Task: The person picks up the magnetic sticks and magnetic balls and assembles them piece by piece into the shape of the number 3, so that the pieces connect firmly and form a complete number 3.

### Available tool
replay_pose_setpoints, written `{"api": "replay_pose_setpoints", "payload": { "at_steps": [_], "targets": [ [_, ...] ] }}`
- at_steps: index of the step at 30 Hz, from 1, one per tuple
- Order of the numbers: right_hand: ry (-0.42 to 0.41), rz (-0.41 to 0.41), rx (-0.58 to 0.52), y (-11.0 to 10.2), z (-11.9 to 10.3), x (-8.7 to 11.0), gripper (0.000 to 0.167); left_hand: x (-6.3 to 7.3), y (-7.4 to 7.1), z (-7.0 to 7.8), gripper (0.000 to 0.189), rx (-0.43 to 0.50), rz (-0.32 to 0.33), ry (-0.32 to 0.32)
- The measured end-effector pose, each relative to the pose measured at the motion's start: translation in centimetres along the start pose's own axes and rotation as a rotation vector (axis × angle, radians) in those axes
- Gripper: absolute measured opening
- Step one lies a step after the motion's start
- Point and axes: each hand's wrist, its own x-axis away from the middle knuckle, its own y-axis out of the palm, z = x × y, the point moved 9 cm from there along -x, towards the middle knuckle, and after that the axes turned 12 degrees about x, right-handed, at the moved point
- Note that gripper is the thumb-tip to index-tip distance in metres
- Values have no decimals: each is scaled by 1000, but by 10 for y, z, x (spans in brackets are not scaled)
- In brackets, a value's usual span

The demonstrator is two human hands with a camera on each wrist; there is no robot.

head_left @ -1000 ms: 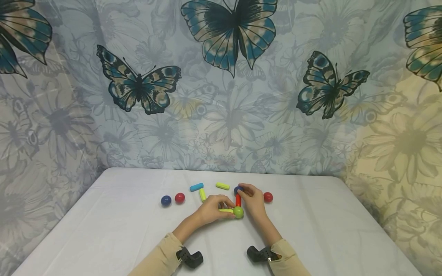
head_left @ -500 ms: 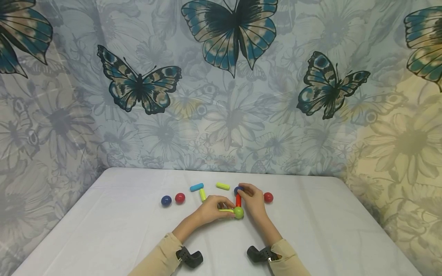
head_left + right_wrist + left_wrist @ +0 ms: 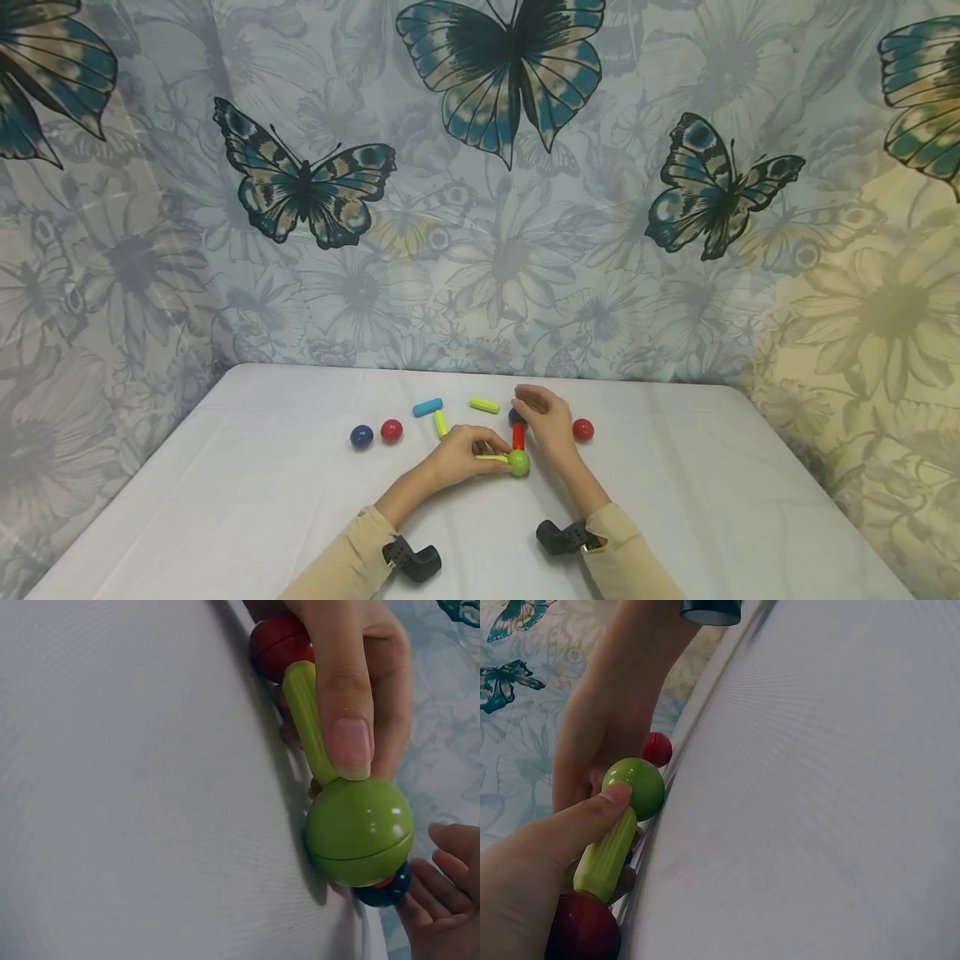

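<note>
My left hand pinches a yellow-green rod, its thumb lying by the green ball at the rod's end. A dark red ball sits on that rod's other end, hidden by the hand in the head view. From the green ball a red rod runs away toward the back, ending in a dark blue ball. My right hand hovers close beside the blue ball with its fingers loosely extended and apart, as the right wrist view shows; nothing is held in it.
Left on the white table lie a blue ball and a red ball. Behind are a blue rod and yellow-green rods, one partly behind the left hand. Another red ball sits to the right.
The right hand has let go of the blue ball and lifted slightly up and back. The left hand and the joined pieces look unmoved.
</note>
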Motion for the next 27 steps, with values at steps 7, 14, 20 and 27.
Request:
{"api": "replay_pose_setpoints", "payload": {
  "at_steps": [7,14,20,27],
  "targets": [
    [-35,-26,-14,5,-11,-9,34,0,1,0,24,-1,-5,13],
    [-66,-63,-18,14,-24,-17,35,0,0,0,25,4,-9,9],
    [-61,-96,15,26,-29,-21,37,1,0,1,25,-5,-11,22],
    [-41,-145,65,39,-30,-24,39,1,1,2,26,-4,-16,37]
  ]
}}
